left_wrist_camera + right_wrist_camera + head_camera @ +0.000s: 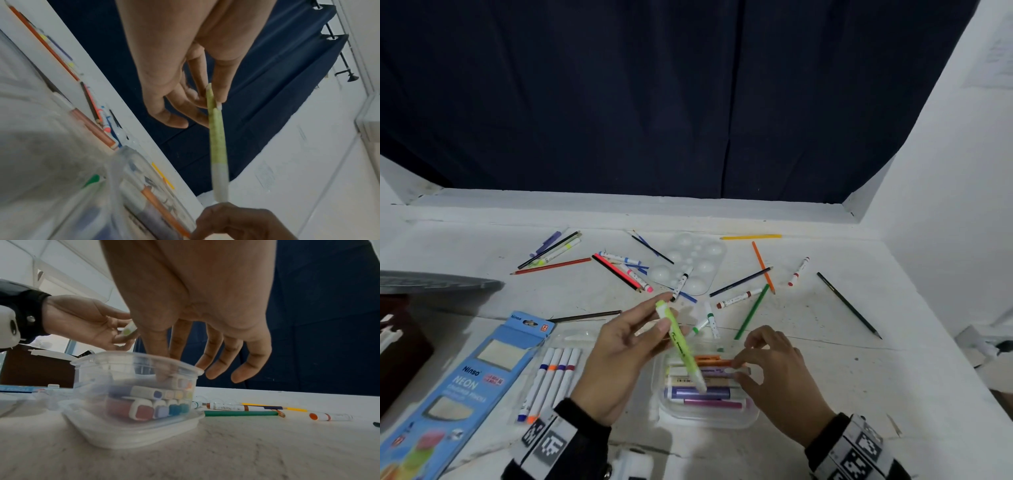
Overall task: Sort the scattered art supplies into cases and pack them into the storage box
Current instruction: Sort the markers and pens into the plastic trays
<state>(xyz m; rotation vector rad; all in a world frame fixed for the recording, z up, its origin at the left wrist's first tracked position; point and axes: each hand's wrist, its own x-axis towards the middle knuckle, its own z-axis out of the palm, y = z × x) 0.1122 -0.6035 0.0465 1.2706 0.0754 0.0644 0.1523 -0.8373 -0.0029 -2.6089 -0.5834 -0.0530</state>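
My left hand (654,329) pinches a lime-green highlighter (681,346) near its cap, thumb against fingers. It slants down, and its white end hangs over the clear plastic container (664,407). The left wrist view shows the same highlighter (218,146) running away from the fingers (221,91). Several highlighters (144,410) lie stacked inside the container (92,360). My right hand (738,370) reaches in from the right. Its thumb and forefinger pinch the end of a pale highlighter on the top layer, while its other fingers (244,368) spread outside the rim.
Coloured pencils and markers lie scattered behind the container, around a white paint palette (688,263). A green pencil (751,311) and a brown marker (236,408) lie close on the right. A blue pencil box (458,380) and a clear marker sleeve (551,380) sit left.
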